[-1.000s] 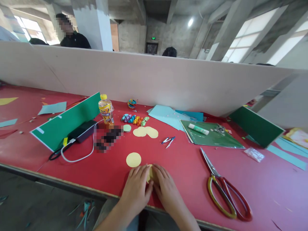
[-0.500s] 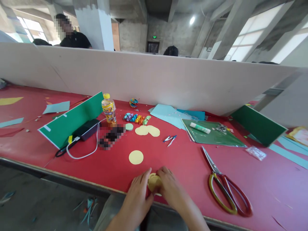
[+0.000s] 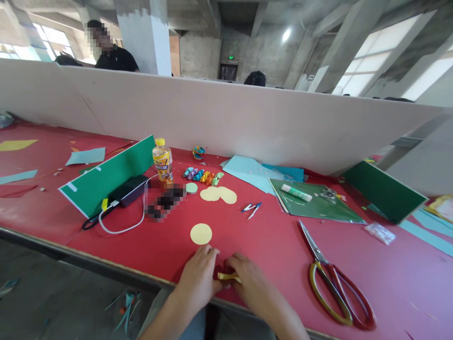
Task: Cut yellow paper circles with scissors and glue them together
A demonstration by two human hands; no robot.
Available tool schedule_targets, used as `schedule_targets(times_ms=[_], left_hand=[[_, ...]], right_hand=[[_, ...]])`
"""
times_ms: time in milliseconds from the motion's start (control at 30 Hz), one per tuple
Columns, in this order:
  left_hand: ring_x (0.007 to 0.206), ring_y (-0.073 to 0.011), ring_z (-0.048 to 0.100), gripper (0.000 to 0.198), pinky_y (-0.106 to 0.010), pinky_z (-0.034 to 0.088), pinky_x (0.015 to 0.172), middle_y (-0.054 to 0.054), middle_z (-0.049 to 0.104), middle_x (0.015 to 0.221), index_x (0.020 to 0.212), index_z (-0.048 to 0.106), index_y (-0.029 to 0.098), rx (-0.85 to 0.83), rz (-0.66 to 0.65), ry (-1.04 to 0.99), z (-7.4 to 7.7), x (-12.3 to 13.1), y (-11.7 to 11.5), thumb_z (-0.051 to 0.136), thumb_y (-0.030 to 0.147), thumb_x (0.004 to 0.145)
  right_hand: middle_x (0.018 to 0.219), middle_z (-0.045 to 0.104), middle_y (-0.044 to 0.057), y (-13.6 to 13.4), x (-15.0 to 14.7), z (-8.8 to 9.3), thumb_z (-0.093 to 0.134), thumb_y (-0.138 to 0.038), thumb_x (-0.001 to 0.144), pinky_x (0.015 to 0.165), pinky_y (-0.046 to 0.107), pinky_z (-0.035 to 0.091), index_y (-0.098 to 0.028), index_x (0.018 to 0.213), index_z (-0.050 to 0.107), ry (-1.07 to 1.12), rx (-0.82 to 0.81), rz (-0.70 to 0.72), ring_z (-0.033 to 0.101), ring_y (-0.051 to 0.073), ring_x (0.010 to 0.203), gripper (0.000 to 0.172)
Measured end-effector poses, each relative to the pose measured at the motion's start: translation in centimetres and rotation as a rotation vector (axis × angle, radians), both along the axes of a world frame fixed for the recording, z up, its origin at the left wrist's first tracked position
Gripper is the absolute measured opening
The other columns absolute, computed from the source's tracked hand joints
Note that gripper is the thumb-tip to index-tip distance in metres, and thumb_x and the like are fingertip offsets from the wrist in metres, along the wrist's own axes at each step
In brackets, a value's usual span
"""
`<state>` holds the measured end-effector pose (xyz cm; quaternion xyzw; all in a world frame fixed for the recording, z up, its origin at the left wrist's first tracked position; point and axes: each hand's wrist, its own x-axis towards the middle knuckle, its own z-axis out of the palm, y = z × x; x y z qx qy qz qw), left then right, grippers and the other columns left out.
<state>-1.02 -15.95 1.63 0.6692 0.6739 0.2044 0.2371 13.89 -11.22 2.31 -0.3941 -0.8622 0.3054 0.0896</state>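
Note:
Low at the table's front edge, my right hand has its fingers curled round a small piece of yellow paper. The paper shows nearly edge-on and looks folded, and its lower part is hidden. My left hand pinches the paper's left end near the thumb; its other fingers bend over the table. Just beyond the left fingertips lies a flat yellow paper circle. Farther back, more yellow paper circles overlap. To the right rest large scissors with yellow and red handles, blades slightly apart.
Behind stand a drink bottle, twisted coloured paper pieces and a small drawing compass. A glue stick lies on a green folder. Green boards stand at both sides, before a white partition.
The yellow paper has turned from showing its broad face to nearly edge-on. My left hand has shifted slightly left, widening the space between the hands. The camera view has shifted a little.

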Motion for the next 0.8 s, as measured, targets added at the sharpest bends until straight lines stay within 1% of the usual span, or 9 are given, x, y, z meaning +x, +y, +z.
schedule_targets(times_ms=[67,133,267,333,400,467,567,667,800], left_hand=[[0.086,-0.0229,0.057,0.02,-0.031,0.043,0.073,-0.007,0.061,0.089,0.087,0.059,0.017,-0.006,-0.002,-0.048,0.0,-0.2,0.0,0.06,0.019,0.068],[0.076,-0.0186,0.058,0.011,-0.027,0.042,0.067,-0.002,0.062,0.081,0.082,0.058,0.018,-0.031,-0.035,-0.179,-0.1,-0.3,0.1,0.059,0.02,0.071],[0.078,-0.0171,0.059,0.01,-0.025,0.042,0.071,-0.002,0.064,0.082,0.086,0.059,0.019,-0.041,-0.045,-0.377,-0.5,-0.3,0.7,0.055,0.02,0.076],[0.082,-0.0185,0.058,0.009,-0.027,0.042,0.074,-0.003,0.064,0.084,0.083,0.059,0.019,-0.02,-0.037,-0.348,-0.8,-0.2,1.0,0.057,0.019,0.075],[0.084,-0.0197,0.058,0.015,-0.028,0.043,0.075,-0.003,0.063,0.088,0.085,0.059,0.019,-0.006,-0.02,-0.312,-1.0,-0.1,1.3,0.06,0.017,0.071],[0.086,-0.0198,0.058,0.027,-0.028,0.043,0.076,-0.003,0.063,0.093,0.093,0.057,0.02,0.0,-0.001,-0.323,-1.0,-0.1,1.5,0.062,0.015,0.067],[0.088,-0.0191,0.058,0.039,-0.027,0.044,0.077,-0.003,0.062,0.099,0.103,0.054,0.022,0.002,0.006,-0.405,-0.8,-0.2,1.6,0.063,0.016,0.066],[0.089,-0.0194,0.057,0.034,-0.027,0.043,0.077,-0.004,0.063,0.097,0.101,0.056,0.02,-0.016,0.024,-0.435,-0.6,-0.3,1.7,0.063,0.021,0.068],[0.083,-0.0181,0.055,0.018,-0.025,0.042,0.074,-0.002,0.064,0.089,0.088,0.06,0.019,-0.024,0.037,-0.373,-1.1,0.0,1.8,0.061,0.026,0.071]], right_hand=[[0.085,0.064,0.004,-0.4,0.1,-0.8,0.038,0.0,0.064,0.064,0.025,0.043,-0.02,0.083,0.057,0.158,-0.077,-0.034,0.06,0.018,0.076,0.033],[0.088,0.064,0.002,-0.6,0.3,-1.9,0.038,-0.002,0.067,0.069,0.025,0.045,-0.022,0.089,0.055,0.312,-0.135,-0.087,0.06,0.017,0.08,0.035],[0.105,0.059,0.007,0.0,0.7,-4.3,0.043,-0.009,0.071,0.085,0.031,0.045,-0.02,0.113,0.047,0.491,-0.104,-0.273,0.056,0.019,0.099,0.044],[0.109,0.056,0.009,0.5,0.7,-5.1,0.046,-0.011,0.071,0.083,0.033,0.046,-0.018,0.122,0.04,0.526,-0.082,-0.31,0.056,0.02,0.098,0.052],[0.107,0.055,0.008,0.9,0.7,-5.5,0.048,-0.01,0.069,0.079,0.032,0.048,-0.018,0.126,0.036,0.562,-0.093,-0.291,0.058,0.02,0.092,0.059],[0.098,0.057,0.006,1.1,0.6,-5.5,0.048,-0.009,0.069,0.074,0.03,0.049,-0.018,0.124,0.038,0.585,-0.131,-0.253,0.059,0.019,0.085,0.057],[0.094,0.059,0.006,1.3,0.5,-5.1,0.048,-0.007,0.067,0.075,0.031,0.049,-0.019,0.111,0.05,0.562,-0.171,-0.223,0.059,0.02,0.086,0.045],[0.098,0.058,0.007,1.4,0.6,-5.1,0.048,-0.007,0.062,0.078,0.033,0.048,-0.019,0.111,0.049,0.567,-0.158,-0.289,0.058,0.021,0.09,0.05],[0.097,0.057,0.006,1.8,0.5,-7.0,0.047,-0.009,0.06,0.077,0.032,0.049,-0.019,0.117,0.045,0.63,-0.128,-0.36,0.059,0.021,0.09,0.058]])
